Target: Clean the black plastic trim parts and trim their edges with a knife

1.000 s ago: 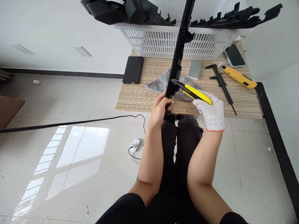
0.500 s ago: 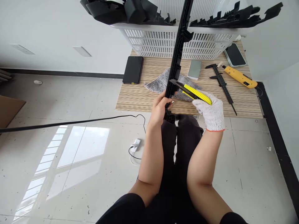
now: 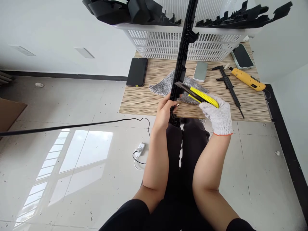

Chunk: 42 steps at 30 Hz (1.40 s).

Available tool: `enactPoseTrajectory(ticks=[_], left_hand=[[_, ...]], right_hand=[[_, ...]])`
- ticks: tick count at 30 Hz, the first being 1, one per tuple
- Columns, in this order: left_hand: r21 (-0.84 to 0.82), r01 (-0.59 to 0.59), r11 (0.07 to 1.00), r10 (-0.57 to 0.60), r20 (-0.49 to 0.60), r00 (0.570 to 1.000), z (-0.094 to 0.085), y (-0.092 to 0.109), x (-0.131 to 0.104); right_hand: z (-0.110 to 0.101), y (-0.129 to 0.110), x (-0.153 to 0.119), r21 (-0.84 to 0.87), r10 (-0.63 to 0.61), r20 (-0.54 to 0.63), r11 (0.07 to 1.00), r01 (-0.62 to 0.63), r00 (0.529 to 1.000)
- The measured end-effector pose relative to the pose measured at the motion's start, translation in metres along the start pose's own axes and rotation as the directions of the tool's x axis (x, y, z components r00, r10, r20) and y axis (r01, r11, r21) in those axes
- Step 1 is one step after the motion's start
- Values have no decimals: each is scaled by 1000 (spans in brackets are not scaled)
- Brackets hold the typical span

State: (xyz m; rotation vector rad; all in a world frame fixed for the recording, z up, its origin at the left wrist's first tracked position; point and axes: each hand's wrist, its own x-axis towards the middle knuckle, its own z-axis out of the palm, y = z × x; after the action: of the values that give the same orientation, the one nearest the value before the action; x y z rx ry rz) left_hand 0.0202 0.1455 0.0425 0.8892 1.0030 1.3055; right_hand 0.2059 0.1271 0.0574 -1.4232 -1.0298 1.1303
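Note:
A long black plastic trim strip stands nearly upright in the view, its lower end by my knees and its upper part crossing in front of the basket. My bare left hand is closed around it near the lower end. My right hand, in a white knitted glove with an orange cuff edge, grips a yellow utility knife. The knife's dark blade is out and points left, its tip at the strip just above my left hand. Whether blade and strip touch, I cannot tell. Behind the strip lies a grey cloth, partly hidden.
A white plastic basket holding black plastic parts stands at the table's back. On the table lie a black tablet, a grey-green box, a caliper, a yellow corded tool and a phone. A power strip lies on the floor.
My right hand and the knife have shifted very slightly to the right. The strip's upper part has tilted a touch left; my left hand keeps its hold.

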Motion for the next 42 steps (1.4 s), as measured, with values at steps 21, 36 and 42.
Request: enactPoseTrajectory(ticks=[21, 36, 42], left_hand=[[-22, -3, 1000, 3, -8, 1000, -2, 2, 1], [-26, -7, 1000, 7, -15, 1000, -2, 1, 1], [-39, -24, 999, 24, -8, 1000, -2, 1, 2]], right_hand=[[-6, 1, 2, -70, 11, -13, 997, -12, 1000], [-6, 1, 1, -67, 35, 33, 997, -33, 999], [-4, 0, 0, -59, 12, -23, 998, -13, 1000]])
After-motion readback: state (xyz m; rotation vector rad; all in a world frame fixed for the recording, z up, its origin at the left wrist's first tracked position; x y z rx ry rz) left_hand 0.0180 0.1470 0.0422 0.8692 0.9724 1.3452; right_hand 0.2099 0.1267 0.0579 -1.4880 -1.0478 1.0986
